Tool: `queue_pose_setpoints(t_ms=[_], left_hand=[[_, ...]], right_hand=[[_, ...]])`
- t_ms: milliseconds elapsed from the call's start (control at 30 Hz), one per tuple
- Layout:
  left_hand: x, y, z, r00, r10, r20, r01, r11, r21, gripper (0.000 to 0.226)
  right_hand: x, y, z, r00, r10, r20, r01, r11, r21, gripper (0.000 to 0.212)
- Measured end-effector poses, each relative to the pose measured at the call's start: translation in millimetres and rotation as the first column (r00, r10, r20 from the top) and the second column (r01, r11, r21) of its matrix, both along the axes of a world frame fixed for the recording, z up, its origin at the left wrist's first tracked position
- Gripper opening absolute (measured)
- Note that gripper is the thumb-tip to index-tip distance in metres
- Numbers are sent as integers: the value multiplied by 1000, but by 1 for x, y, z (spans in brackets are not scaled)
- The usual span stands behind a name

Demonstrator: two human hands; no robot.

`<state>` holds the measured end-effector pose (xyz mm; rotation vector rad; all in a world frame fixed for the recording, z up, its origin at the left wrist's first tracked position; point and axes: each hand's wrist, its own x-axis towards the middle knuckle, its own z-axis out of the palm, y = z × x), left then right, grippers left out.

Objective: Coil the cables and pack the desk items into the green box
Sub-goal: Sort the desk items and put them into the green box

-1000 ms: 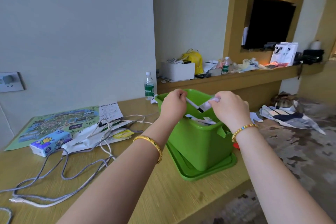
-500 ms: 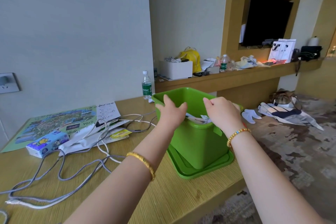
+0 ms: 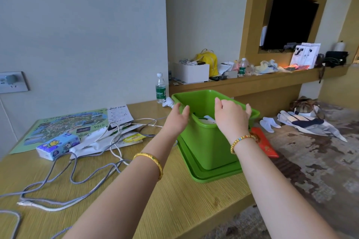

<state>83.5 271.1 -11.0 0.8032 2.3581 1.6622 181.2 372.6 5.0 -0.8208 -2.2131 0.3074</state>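
The green box [image 3: 206, 147] stands on its green lid [image 3: 213, 175] at the right end of the wooden desk [image 3: 171, 200]. White and dark items lie inside it, mostly hidden. My left hand [image 3: 177, 117] hovers at the box's near-left rim, fingers apart and empty. My right hand [image 3: 231, 115] is over the box opening, fingers spread, holding nothing. Grey and white cables [image 3: 64, 176] lie tangled and loose on the desk to the left. A tissue pack [image 3: 58, 146], a white pouch [image 3: 101, 141] and a yellow sachet [image 3: 134, 137] lie beside them on a map [image 3: 58, 126].
A water bottle [image 3: 160, 89] and a white adapter [image 3: 168, 102] stand behind the box by the wall. A wall socket [image 3: 11, 82] is at far left. A cluttered shelf [image 3: 252, 79] runs behind. A red packet [image 3: 265, 145] and clothes [image 3: 310, 122] lie on the carpet to the right.
Both hands held a pen over the box a second ago. They lowered it into the box, let go, and are now open at the rim.
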Motion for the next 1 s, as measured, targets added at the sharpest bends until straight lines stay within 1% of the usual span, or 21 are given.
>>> queue_pose_setpoints(t_ms=[33, 100, 167, 200, 233, 267, 333, 433, 533, 600, 667, 733, 767, 867, 1000], left_hand=[[-2, -6, -2, 999, 25, -34, -26, 1000, -13, 51], [-7, -25, -11, 989, 57, -140, -64, 997, -51, 43], [-13, -50, -22, 960, 80, -267, -112, 988, -107, 36], [-18, -64, -28, 949, 95, -301, -137, 983, -120, 34], [-22, -78, -35, 945, 118, -306, -162, 979, -122, 32], [-27, -92, -41, 945, 150, -291, -190, 975, -115, 30], [-37, -122, -54, 940, 234, -248, -266, 958, -107, 27], [-53, -161, -72, 913, 331, -239, -364, 926, -106, 26], [-69, -188, -85, 884, 385, -265, -430, 892, -140, 27], [-80, -198, -92, 875, 401, -270, -457, 868, -193, 31], [-90, -202, -98, 884, 408, -230, -456, 862, -224, 35], [-99, -201, -102, 901, 405, -154, -431, 876, -217, 37], [-104, -199, -103, 905, 401, -141, -424, 879, -218, 37], [-120, -194, -106, 909, 366, -200, -413, 855, -313, 40], [-133, -194, -117, 904, 352, -241, -423, 811, -403, 44]], right_hand=[[0, -5, -1, 998, 7, -56, -5, 999, 45, 50], [-2, -22, -6, 984, 63, -164, -30, 980, 195, 39], [-13, -48, -16, 959, 176, -222, -76, 916, 394, 24], [-21, -62, -22, 946, 241, -216, -113, 871, 477, 17], [-31, -76, -30, 935, 301, -187, -164, 836, 524, 13], [-41, -89, -39, 925, 352, -144, -228, 817, 530, 12], [-61, -108, -59, 907, 418, -53, -350, 817, 459, 17], [-88, -125, -89, 881, 468, 65, -464, 831, 305, 24], [-114, -139, -112, 848, 517, 121, -531, 827, 187, 26], [-129, -147, -121, 827, 545, 139, -559, 824, 93, 29], [-142, -151, -129, 820, 543, 181, -556, 831, 28, 32], [-153, -150, -133, 822, 515, 242, -536, 844, 25, 37], [-158, -147, -133, 826, 496, 269, -524, 851, 40, 40], [-172, -137, -134, 813, 488, 317, -526, 850, 41, 50], [-187, -125, -142, 752, 535, 385, -578, 816, -7, 52]])
